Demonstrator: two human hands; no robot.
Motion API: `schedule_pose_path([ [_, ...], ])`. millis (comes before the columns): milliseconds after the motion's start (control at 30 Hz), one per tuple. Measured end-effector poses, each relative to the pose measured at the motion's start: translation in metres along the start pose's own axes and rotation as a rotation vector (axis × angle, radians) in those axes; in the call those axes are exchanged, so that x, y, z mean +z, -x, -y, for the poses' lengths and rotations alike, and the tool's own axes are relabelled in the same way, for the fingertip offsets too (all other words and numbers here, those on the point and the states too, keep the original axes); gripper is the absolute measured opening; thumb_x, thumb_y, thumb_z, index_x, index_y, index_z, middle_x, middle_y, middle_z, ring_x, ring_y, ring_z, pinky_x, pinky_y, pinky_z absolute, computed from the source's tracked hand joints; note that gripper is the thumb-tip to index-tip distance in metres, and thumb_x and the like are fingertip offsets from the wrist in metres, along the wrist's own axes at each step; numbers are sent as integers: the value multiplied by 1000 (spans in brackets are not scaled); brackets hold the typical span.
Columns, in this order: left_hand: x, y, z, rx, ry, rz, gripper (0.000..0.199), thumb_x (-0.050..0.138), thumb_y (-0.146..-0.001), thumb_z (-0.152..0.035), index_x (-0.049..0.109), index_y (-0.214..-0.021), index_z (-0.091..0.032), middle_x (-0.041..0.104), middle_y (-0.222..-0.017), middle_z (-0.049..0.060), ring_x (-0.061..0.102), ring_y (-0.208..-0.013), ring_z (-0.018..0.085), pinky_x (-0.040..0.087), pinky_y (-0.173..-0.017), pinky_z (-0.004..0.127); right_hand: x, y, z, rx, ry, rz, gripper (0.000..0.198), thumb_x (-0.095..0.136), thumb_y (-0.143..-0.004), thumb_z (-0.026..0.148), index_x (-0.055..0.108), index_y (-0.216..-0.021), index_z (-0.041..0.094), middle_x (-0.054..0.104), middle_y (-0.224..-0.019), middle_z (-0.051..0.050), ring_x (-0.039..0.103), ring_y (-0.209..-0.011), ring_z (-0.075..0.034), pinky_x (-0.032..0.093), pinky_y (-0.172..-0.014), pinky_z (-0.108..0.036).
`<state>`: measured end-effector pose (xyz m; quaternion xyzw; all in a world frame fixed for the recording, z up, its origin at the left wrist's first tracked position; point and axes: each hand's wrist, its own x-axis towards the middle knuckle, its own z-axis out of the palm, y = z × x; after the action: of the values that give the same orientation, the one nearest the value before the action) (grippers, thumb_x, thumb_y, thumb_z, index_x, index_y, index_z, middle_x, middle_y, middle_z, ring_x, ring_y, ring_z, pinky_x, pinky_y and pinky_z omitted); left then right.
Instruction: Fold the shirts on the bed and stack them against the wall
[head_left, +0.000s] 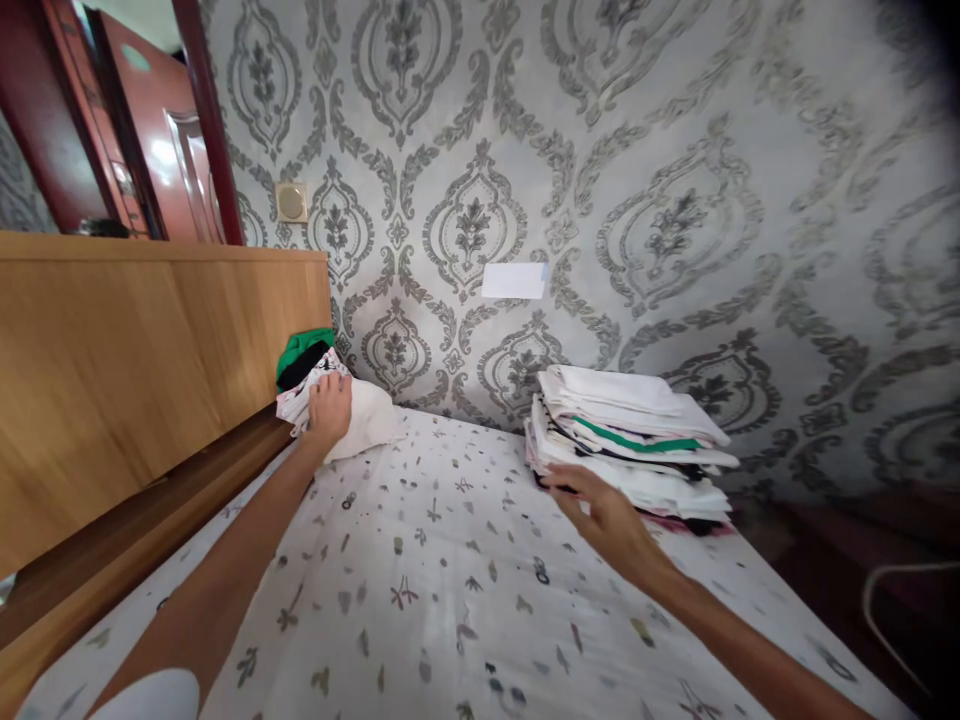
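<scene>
At the far left corner of the bed, a small loose heap of clothes lies against the wooden board. My left hand (330,406) reaches over it, fingers curled down onto a white printed garment (294,400). A green and black garment (304,352) shows behind that, and a plain white cloth (367,418) spreads to the right of the hand. On the right, a stack of folded clothes (634,420), mostly white with a green layer, stands by the wall. My right hand (600,505) is at its front left edge, fingers stretched and holding nothing visible.
A patterned white sheet (435,570) covers the bed. The wooden board (150,370) rises along the left side. Patterned wallpaper (472,200) carries a white label (514,281) and a switch (292,203). A pale cable (874,600) curves at the right, beyond the bed's edge.
</scene>
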<state>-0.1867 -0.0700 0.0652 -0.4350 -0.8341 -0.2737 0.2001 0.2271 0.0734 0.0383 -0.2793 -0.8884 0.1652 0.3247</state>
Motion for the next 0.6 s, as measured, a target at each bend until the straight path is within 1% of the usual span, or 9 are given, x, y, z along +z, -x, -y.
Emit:
schedule_pose_path([
  [33,-1,-5,3,58,-106,21,38,39,-90,-10,61,-120,-11,54,-128,25,41,-126,39,29,-103,53,5,14,7,30,-38,21,34,49,-86,49,74,-95,29,71,-121,-12,67,-110,-33,57,-82,-46],
  [100,-3,-14,4,130,-194,65,41,34,-89,-7,63,-118,-8,55,-127,27,42,-125,39,29,-102,52,13,38,16,93,-105,51,33,50,-86,51,74,-94,29,72,-119,-12,68,-105,-32,59,-75,-44],
  [167,-5,-20,0,158,-197,105,42,33,-87,-4,64,-115,-5,57,-124,28,42,-126,38,28,-103,52,20,59,21,157,-164,65,34,51,-85,52,75,-92,30,73,-116,-12,70,-100,-32,59,-71,-43],
  [267,-10,-24,-10,174,-152,152,35,40,-84,-3,67,-106,-5,60,-119,27,42,-127,38,26,-105,53,25,85,22,259,-244,81,34,53,-83,55,75,-91,29,73,-115,-12,71,-93,-31,59,-66,-41],
  [333,-14,-26,-22,179,-107,175,29,45,-81,-4,67,-101,-7,62,-116,26,43,-127,38,26,-107,52,26,98,21,326,-309,96,35,56,-81,57,75,-89,28,73,-114,-12,71,-89,-30,59,-67,-41],
  [400,-18,-30,-39,168,-46,198,24,50,-81,-7,66,-98,-10,64,-110,22,48,-122,36,31,-105,50,27,105,23,389,-400,116,38,61,-77,60,75,-86,26,75,-106,-12,71,-89,-31,59,-73,-43],
  [467,-25,-34,-64,150,31,219,18,52,-83,-11,63,-98,-13,66,-100,17,56,-112,32,40,-98,45,29,106,29,481,-546,142,43,67,-72,64,75,-83,24,76,-98,-12,71,-92,-32,58,-80,-45],
  [533,-35,-35,-95,151,117,228,12,50,-89,-19,58,-97,-17,64,-92,10,61,-98,25,47,-86,36,32,103,41,608,-751,173,48,72,-69,66,75,-85,21,75,-100,-13,71,-97,-32,57,-85,-44],
  [600,-50,-29,-128,131,334,237,9,46,-94,-26,52,-94,-20,61,-85,3,62,-84,18,51,-74,28,34,97,58,737,-976,204,50,77,-69,63,75,-92,18,73,-109,-15,70,-101,-32,56,-90,-43],
])
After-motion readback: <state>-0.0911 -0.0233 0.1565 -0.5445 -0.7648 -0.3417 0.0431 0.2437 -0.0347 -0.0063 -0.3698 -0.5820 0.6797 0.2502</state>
